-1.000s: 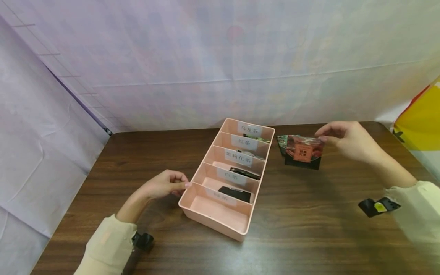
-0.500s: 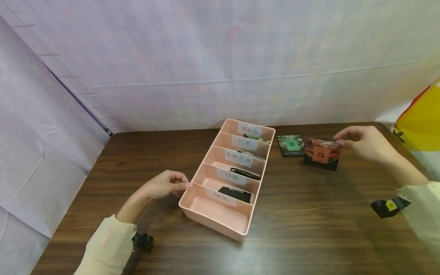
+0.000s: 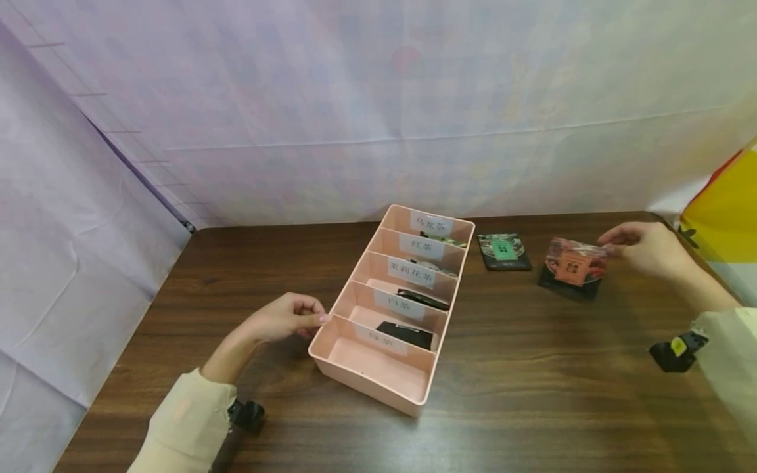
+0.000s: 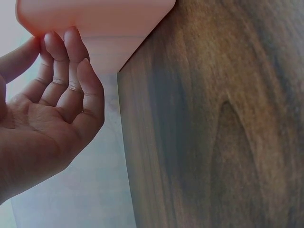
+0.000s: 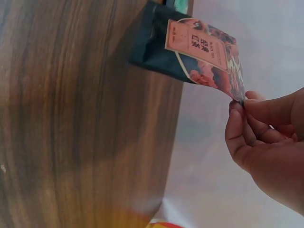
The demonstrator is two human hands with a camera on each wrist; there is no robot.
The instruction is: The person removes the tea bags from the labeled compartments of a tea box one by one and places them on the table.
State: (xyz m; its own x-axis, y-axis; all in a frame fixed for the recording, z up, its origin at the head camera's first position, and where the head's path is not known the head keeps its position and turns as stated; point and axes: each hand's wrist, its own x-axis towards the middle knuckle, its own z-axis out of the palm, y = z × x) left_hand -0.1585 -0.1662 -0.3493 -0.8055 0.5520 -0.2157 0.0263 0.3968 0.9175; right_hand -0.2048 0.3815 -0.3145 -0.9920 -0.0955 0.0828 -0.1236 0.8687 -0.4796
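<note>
While the right hand point(image 3: 649, 249) pinches the red sachet point(image 3: 572, 268) at its left, the box point(image 3: 367, 386) lies farther left, apparently pinched by the left hand point(image 3: 282, 318).

The left sleeve point(image 3: 188, 415) is pale cream, loose and creased; a small, blocky black left device point(image 3: 247, 416) juts out beside its cuff; the right sleeve point(image 3: 730, 364) is cream too, its edge uneven; the black right device point(image 3: 667, 359) is angular and bears a yellow-green patch point(image 3: 677, 345).
</note>
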